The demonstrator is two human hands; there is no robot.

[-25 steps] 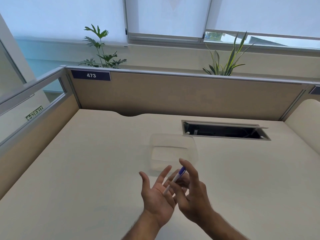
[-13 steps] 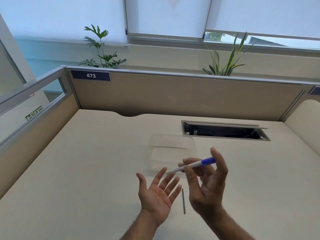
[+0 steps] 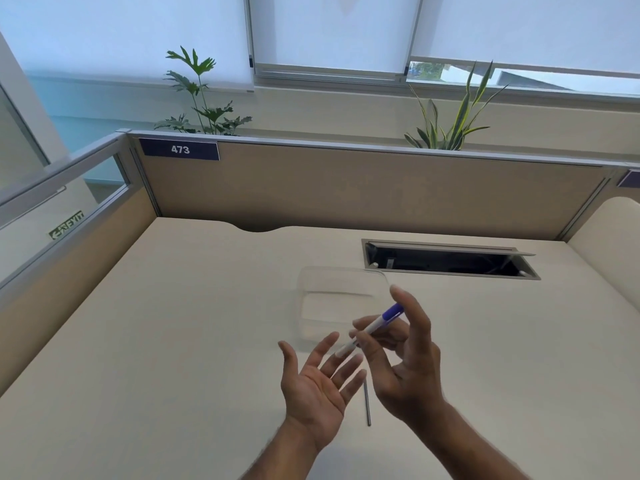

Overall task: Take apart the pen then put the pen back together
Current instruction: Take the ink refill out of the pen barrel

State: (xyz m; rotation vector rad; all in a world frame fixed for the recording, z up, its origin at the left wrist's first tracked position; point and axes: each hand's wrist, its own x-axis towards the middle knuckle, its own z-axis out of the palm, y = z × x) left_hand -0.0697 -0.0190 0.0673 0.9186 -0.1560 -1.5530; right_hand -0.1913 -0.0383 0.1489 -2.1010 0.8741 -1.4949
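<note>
The pen (image 3: 372,328) is in the air above the desk (image 3: 173,341), pinched between the thumb and fingers of the right hand (image 3: 405,362). Its body is white with a purple end. It slants, with the purple end up and away from the person and the white end down toward the left hand (image 3: 317,382). The white end sits just above the left fingertips; whether it touches them cannot be told.

The left hand is spread flat with the palm up and grasps nothing. It hangs just left of the right hand.

A thin grey rod (image 3: 366,403), likely the pen's refill, lies on the desk between the two wrists. It lies nearly straight away from the person, and its far end is hidden behind the left fingertips.

Just past the hands stands a clear plastic box (image 3: 311,299) on the desk; nothing can be seen in it. Farther back and to the right is an open cable slot (image 3: 450,263) cut into the desk top, dark inside, with its flap raised.

A tan partition (image 3: 363,188) runs along the back of the desk and bears a blue plate reading 473 (image 3: 180,149) at its left end. Two green plants (image 3: 199,95) rise behind the partition, below windows with pale blinds (image 3: 329,29).
</note>
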